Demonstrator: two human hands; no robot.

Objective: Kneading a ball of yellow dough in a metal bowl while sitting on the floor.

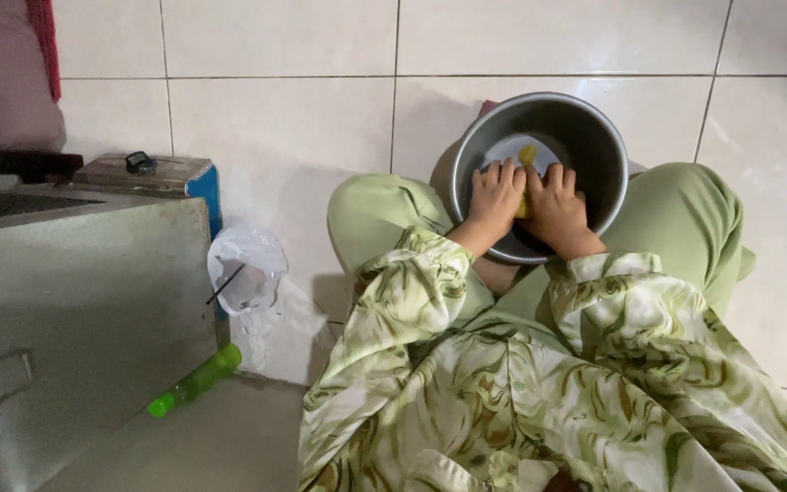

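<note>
White tiled floor (284, 118) carries a metal pot (594, 146). Left hand (495, 199) and right hand (557, 208), fingers curled, press together on a yellow piece (527, 157) standing upright between them.

A crumpled clear plastic bag (248, 266) lies on the white tiled floor (284, 118), well to the left of the left grip (495, 199), against the corner of the grey metal cabinet (75, 301). Below it, farther from the grips, a slim green bottle (195, 381) lies on its side at the cabinet's foot. Above the bag, a boxy tin (152, 175) with a blue side and a dull metal lid bearing a dark knob stands by the cabinet. No labels, signs or screens show.
</note>
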